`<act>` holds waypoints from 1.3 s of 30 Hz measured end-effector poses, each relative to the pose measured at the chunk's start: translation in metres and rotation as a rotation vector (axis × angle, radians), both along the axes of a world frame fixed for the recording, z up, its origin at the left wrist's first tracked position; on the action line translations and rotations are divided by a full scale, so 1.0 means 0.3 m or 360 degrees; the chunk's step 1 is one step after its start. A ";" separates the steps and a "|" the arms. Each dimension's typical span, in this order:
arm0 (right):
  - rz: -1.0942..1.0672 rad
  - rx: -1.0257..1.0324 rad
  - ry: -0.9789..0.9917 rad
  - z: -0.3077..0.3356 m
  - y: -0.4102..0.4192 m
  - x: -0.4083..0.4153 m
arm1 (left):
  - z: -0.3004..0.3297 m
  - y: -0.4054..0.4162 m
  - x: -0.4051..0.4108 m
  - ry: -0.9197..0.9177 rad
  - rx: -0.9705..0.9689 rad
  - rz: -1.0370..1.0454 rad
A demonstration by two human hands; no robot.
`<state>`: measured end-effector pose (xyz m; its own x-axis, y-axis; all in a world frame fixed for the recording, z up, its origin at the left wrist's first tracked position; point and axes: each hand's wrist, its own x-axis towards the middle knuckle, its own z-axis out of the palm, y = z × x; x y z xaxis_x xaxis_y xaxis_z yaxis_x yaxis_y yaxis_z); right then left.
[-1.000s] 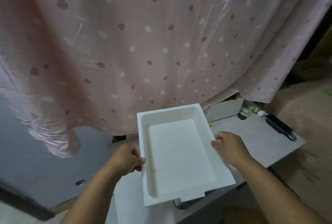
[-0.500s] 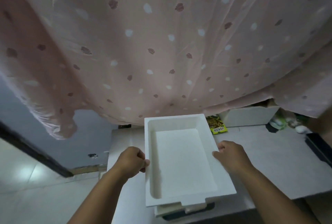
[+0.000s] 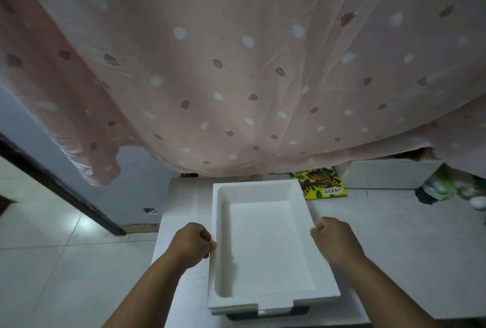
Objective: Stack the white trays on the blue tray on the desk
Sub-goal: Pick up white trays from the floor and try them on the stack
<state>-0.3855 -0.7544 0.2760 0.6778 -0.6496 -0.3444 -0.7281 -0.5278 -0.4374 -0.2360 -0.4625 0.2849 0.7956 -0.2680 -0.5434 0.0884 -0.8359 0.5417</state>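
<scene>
Trays made up the scene's centre: a white rectangular foam tray [image 3: 265, 243] sat uppermost on a stack near the front edge of the pale grey surface [image 3: 394, 243]. Beneath its near end showed the rim of another white tray [image 3: 263, 311], and under that a sliver of the dark blue tray [image 3: 242, 316], so the pile seemed squared up rather than askew.

The left hand [image 3: 193, 245] had its fingers curled in at the tray's left wall, the fingers touching or nearly touching the rim. The right hand [image 3: 334, 239] was likewise curled beside the right wall. Whether either hand truly gripped the foam or was only resting against it could not be told, since the fingertips were tucked out of sight. The hands stood apart, one on each long side, a hold that suited keeping a light, wide tray level and guiding it squarely into the one below.

Judging by how it lay flat and nested, the top tray looked set down, with the stacking step near its end.

Behind the stack a green and brown printed packet [image 3: 322, 185] lay on the surface, beside a long white box [image 3: 386, 174]. A pink spotted curtain [image 3: 236, 64] hung over the far edge, which probably explained why the stack was kept towards the front.
</scene>
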 end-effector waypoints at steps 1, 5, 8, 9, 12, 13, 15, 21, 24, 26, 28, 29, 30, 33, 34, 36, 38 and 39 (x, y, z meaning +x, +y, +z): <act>0.0002 -0.0008 0.0013 -0.006 -0.001 0.003 | -0.008 -0.005 -0.003 -0.0017 0.0039 -0.0016; -0.0008 -0.0007 0.0082 -0.026 -0.004 0.011 | -0.038 -0.015 -0.011 -0.0035 0.0122 -0.0042; -0.0064 0.0003 0.0083 -0.037 -0.011 0.015 | -0.046 -0.016 -0.006 0.0002 0.0101 -0.0024; -0.0084 0.0012 0.0080 -0.038 -0.012 0.019 | -0.049 -0.014 -0.002 0.0019 0.0065 -0.0024; -0.0116 0.0087 0.0040 -0.041 -0.014 0.030 | -0.054 -0.005 0.001 0.0038 -0.0034 -0.0085; -0.0103 0.0117 0.0012 -0.045 -0.014 0.034 | -0.053 -0.003 0.002 0.0000 -0.0004 -0.0170; -0.0082 0.0195 -0.0046 -0.049 -0.013 0.036 | -0.050 -0.006 0.001 -0.0053 0.0061 -0.0328; -0.0047 0.0286 -0.0024 -0.050 -0.036 0.038 | -0.031 -0.027 0.014 -0.0017 0.0181 -0.0389; -0.0041 0.0268 0.0008 -0.040 -0.046 0.052 | -0.024 -0.035 0.015 -0.0027 0.0233 -0.0390; -0.0036 0.0233 0.0019 -0.040 -0.049 0.062 | -0.024 -0.039 0.008 -0.0034 0.0245 -0.0375; -0.0014 0.0207 0.0034 -0.045 -0.045 0.066 | -0.034 -0.037 0.001 -0.0029 0.0235 -0.0351; 0.0002 0.0198 0.0044 -0.050 -0.044 0.066 | -0.038 -0.036 -0.003 -0.0027 0.0223 -0.0344; 0.0014 0.0197 0.0058 -0.057 -0.043 0.065 | -0.044 -0.033 -0.004 -0.0022 0.0218 -0.0340; 0.0060 0.0137 0.0110 -0.049 -0.051 0.074 | -0.049 -0.033 -0.003 -0.0027 0.0176 -0.0329; 0.0080 0.0071 0.0104 -0.036 -0.051 0.083 | -0.045 -0.035 0.000 -0.0050 0.0164 -0.0328; 0.0097 -0.0073 0.0003 -0.009 -0.038 0.108 | -0.030 -0.039 0.005 -0.0123 0.0112 -0.0283; 0.0147 -0.0166 -0.0177 0.020 0.004 0.143 | -0.003 -0.035 0.008 -0.0199 0.0044 -0.0215; 0.0196 -0.0179 -0.0272 0.037 0.033 0.163 | 0.008 -0.030 0.010 -0.0240 0.0016 -0.0196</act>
